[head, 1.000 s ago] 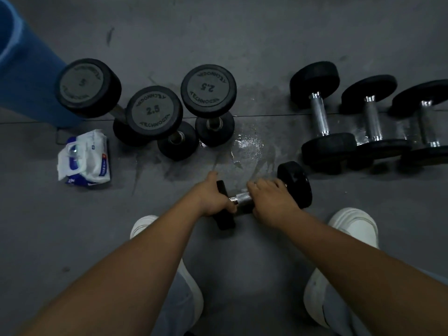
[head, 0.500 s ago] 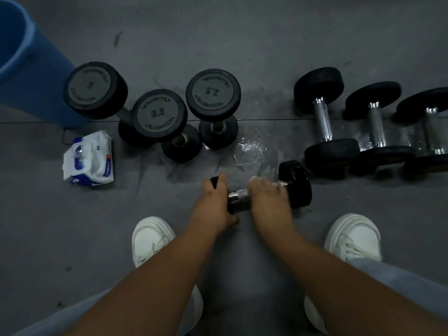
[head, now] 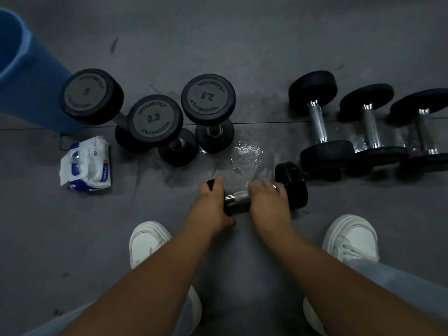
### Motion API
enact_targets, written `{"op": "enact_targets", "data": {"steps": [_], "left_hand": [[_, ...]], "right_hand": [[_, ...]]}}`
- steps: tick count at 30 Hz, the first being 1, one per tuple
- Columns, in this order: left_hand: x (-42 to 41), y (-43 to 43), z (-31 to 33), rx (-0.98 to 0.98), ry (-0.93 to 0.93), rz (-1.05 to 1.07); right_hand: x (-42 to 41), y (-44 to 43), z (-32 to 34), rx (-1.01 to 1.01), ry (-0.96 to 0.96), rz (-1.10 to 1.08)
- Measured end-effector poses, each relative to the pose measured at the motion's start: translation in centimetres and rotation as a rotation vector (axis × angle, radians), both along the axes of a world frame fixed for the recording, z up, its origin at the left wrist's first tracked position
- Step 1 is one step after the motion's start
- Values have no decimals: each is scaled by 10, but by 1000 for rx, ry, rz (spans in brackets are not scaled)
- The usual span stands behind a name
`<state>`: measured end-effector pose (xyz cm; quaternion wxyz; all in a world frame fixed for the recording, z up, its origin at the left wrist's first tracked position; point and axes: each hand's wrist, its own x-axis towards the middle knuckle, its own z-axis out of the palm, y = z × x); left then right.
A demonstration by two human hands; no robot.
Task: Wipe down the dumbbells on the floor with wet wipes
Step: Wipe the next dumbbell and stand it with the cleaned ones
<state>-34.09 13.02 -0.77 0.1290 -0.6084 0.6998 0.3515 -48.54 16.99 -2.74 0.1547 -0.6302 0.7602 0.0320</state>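
Observation:
A small black dumbbell [head: 292, 183] with a chrome handle lies on its side on the grey floor in front of me. My left hand [head: 213, 204] grips its left head. My right hand [head: 269, 200] is curled over the handle near the right head, with a bit of white wet wipe [head: 247, 185] showing at its fingertips. A pack of wet wipes [head: 86, 163] lies on the floor to the left.
Three dumbbells [head: 155, 120] stand on end behind the pack, marked 5 and 2.5. Three more [head: 320, 122] lie side by side at the right. A wet patch [head: 247, 151] glistens on the floor. A blue bin [head: 26, 78] stands far left. My white shoes [head: 351, 238] flank the arms.
The view has shifted slightly. My right hand has slid right along the handle toward the right head. My left hand still holds the left head.

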Motion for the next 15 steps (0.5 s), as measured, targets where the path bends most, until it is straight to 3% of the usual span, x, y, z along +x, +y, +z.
{"op": "enact_targets", "data": {"steps": [4,9,11,15], "left_hand": [[0,-3,0,22,14,2],[3,-7,-5,-16,18,-37],[5,-3,-5,-82,22,-70],[8,-1,-7,-157,54,-117]], "right_hand": [[12,-5,9,60,-195,239],[-19,-27,3,250,-45,312],[-19,-23,-3,234,25,357],[-17,-37,-3,327,19,331]]}}
